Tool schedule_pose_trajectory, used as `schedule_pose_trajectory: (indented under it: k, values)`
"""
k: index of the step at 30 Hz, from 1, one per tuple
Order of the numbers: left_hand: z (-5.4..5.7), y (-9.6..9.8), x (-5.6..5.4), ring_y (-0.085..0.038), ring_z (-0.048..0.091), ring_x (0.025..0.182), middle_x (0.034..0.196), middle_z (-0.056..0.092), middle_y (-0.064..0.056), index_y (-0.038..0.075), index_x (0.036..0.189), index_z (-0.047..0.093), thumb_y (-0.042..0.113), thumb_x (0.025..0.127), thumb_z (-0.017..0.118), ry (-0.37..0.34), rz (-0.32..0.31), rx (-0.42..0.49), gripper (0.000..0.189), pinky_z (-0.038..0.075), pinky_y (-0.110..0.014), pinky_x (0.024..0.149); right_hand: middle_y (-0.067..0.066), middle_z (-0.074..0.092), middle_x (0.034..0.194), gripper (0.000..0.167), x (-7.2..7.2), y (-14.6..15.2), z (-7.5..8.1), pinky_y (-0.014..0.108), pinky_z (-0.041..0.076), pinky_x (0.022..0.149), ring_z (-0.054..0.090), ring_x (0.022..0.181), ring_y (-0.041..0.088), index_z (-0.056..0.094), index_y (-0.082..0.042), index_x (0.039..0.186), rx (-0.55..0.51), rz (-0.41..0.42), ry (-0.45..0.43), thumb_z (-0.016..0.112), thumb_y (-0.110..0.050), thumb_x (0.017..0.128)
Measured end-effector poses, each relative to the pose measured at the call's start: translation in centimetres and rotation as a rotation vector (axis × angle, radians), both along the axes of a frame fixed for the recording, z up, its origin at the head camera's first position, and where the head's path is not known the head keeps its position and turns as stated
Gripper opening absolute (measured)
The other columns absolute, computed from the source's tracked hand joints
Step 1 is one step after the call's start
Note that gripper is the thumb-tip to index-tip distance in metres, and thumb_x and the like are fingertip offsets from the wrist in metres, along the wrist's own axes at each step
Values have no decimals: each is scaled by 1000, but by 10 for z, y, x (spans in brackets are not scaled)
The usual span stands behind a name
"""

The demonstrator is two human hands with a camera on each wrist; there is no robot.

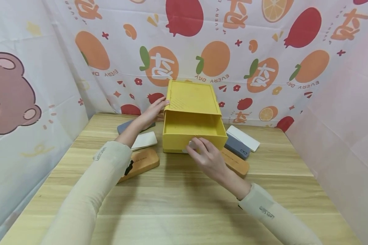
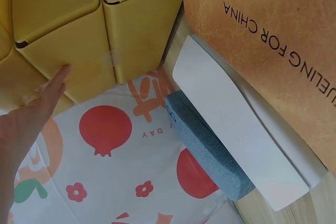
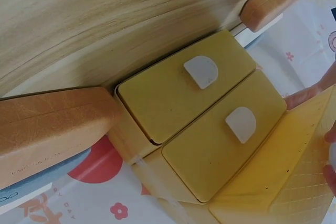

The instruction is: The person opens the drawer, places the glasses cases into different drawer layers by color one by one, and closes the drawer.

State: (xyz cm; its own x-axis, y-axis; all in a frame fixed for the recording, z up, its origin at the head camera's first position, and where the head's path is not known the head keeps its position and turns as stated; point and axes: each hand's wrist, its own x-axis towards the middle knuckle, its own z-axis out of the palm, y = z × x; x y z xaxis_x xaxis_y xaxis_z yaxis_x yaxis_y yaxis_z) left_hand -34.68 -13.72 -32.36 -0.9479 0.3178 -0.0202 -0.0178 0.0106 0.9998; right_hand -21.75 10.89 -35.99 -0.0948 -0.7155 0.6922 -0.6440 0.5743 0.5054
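A yellow drawer box (image 1: 191, 97) stands at the back of the table, its top drawer (image 1: 175, 141) pulled out and its inside bare. My right hand (image 1: 209, 159) is at the drawer front; in the right wrist view its fingers (image 3: 331, 178) pinch the white knob (image 3: 333, 155) at the frame edge. Two lower drawers with white knobs (image 3: 241, 124) are closed. My left hand (image 1: 153, 113) lies along the box's left side with fingers extended, and in the left wrist view the fingertips (image 2: 64, 72) touch the yellow side wall.
Left of the box lie a brown case (image 1: 144, 163) with dark lettering, a white case (image 1: 144, 140) and a blue-grey case (image 1: 124, 126). Right of it lie another brown case (image 1: 236, 164), a blue-grey case (image 1: 237, 145) and a white case (image 1: 245, 137). A fruit-print curtain (image 1: 184, 41) hangs behind.
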Motion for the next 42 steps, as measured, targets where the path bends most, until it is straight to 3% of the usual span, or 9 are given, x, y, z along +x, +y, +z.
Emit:
schedule_pose_trajectory:
  k: [13, 21, 29, 38, 42]
  values:
    - [-1, 2, -2, -27, 52, 106, 130, 44, -20, 19, 149, 10, 40, 94, 44, -4, 20, -13, 68, 44, -42, 87, 16, 57, 103, 21, 7, 4, -3, 30, 50, 74, 55, 88, 27, 71, -9, 97, -36, 26, 10, 51, -4, 92]
    - [-1, 3, -3, -24, 54, 102, 131, 41, -21, 19, 149, 8, 41, 93, 43, -9, 10, -10, 70, 43, -43, 89, 16, 57, 102, 23, 10, 5, -6, 29, 49, 72, 55, 86, 26, 71, -9, 96, -42, 59, 40, 50, -2, 92]
    - [-1, 2, -1, -34, 44, 115, 135, 38, -22, 18, 149, 8, 39, 94, 43, 1, 1, 16, 69, 36, -49, 94, 16, 57, 101, 22, 12, 4, -8, 30, 49, 71, 55, 84, 27, 70, -8, 93, -62, 91, 56, 50, -2, 91]
    - [0, 0, -1, -37, 43, 117, 137, 36, -21, 18, 149, 7, 37, 94, 43, 3, -6, 22, 68, 34, -51, 95, 16, 57, 103, 22, 21, 4, -8, 30, 49, 73, 55, 87, 27, 70, -8, 95, -28, 80, 24, 49, -3, 92]
    - [8, 1, 7, -38, 40, 120, 139, 33, -23, 16, 149, 5, 34, 95, 42, -5, -25, 22, 68, 34, -51, 95, 16, 57, 102, 20, 23, 3, -8, 30, 49, 73, 55, 85, 27, 70, -7, 94, -41, 95, 40, 51, -3, 90]
